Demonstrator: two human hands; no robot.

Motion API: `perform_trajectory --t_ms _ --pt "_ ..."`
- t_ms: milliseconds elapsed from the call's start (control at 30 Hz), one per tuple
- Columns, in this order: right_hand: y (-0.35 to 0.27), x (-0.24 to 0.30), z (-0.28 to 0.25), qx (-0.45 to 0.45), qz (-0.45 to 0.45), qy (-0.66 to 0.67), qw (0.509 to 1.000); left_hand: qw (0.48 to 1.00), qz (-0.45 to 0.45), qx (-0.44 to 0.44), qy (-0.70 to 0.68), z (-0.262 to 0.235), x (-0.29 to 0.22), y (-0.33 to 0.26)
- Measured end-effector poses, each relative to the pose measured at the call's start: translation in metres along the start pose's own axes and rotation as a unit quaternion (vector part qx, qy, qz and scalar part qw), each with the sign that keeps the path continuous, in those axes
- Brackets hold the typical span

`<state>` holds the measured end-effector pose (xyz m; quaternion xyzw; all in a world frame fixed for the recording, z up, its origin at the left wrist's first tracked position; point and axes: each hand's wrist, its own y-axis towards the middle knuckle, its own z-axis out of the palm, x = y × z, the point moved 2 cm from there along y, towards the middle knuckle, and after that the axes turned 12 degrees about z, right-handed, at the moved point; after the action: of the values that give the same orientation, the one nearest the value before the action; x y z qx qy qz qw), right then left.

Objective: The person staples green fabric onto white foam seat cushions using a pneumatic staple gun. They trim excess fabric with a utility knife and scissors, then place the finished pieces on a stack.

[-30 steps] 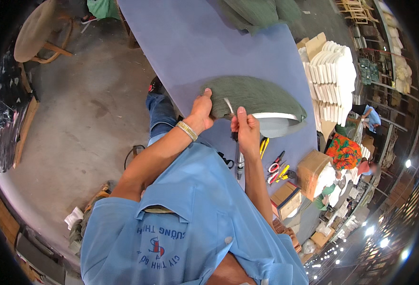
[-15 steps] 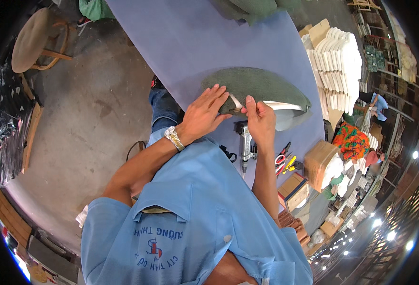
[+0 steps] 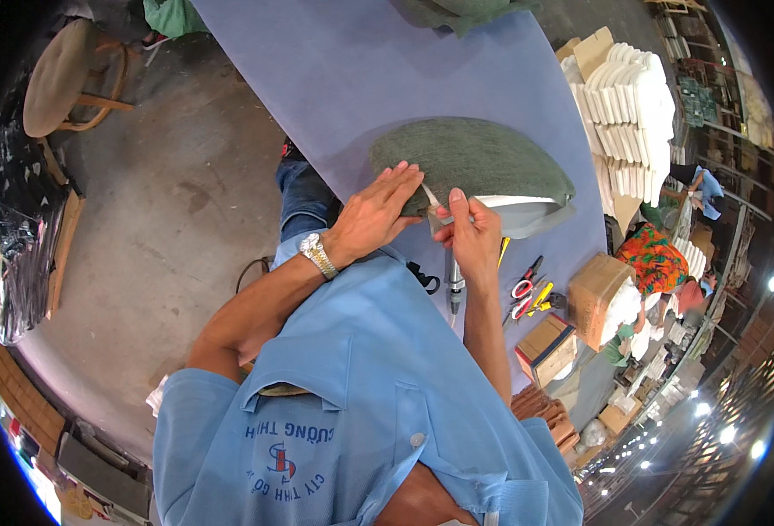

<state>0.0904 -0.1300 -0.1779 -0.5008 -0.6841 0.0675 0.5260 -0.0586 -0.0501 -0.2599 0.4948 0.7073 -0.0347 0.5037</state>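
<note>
A dark green fabric-covered cushion (image 3: 475, 153) lies on the blue-grey table, its near side gaping to show white padding (image 3: 514, 201). My left hand (image 3: 371, 210) rests flat on the cushion's left end, fingers stretched out. Just right of it, my right hand (image 3: 475, 235) is closed in a pinch at the cover's near edge (image 3: 433, 210), where a pale strip shows between the hands. What exactly sits between those fingertips is partly hidden. Below the right hand lies a metal air tool (image 3: 455, 294), its upper part covered by the hand and cushion.
Red-handled scissors (image 3: 522, 287) and yellow-handled tools (image 3: 541, 296) lie right of my right forearm. Beyond them stand a cardboard box (image 3: 599, 285) and a tall stack of white pads (image 3: 632, 114). More green fabric (image 3: 466, 10) lies at the table's far end. A round-seated chair (image 3: 58, 79) stands far left.
My right hand has shifted slightly left and toward me at the cover's edge, turning a little. The air tool is more hidden. My left hand stays on the cushion.
</note>
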Motion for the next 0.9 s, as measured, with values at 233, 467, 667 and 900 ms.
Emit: perform_trajectory --t_ms 233,467,667,900 --pt "0.001 -0.011 0.007 0.025 -0.053 0.136 0.989 0.999 -0.037 -0.033 0.013 -0.004 -0.015 0.015" --pt "0.010 0.002 0.004 -0.001 -0.086 0.046 0.995 0.997 -0.055 -0.047 0.015 -0.010 -0.011 0.028" --pt "0.013 0.013 0.009 -0.003 -0.104 0.016 0.994 0.988 -0.155 -0.005 -0.020 -0.021 -0.012 0.040" --pt "0.035 0.015 0.034 0.033 -0.172 0.079 0.981 0.988 -0.147 -0.054 -0.003 -0.022 0.006 0.040"
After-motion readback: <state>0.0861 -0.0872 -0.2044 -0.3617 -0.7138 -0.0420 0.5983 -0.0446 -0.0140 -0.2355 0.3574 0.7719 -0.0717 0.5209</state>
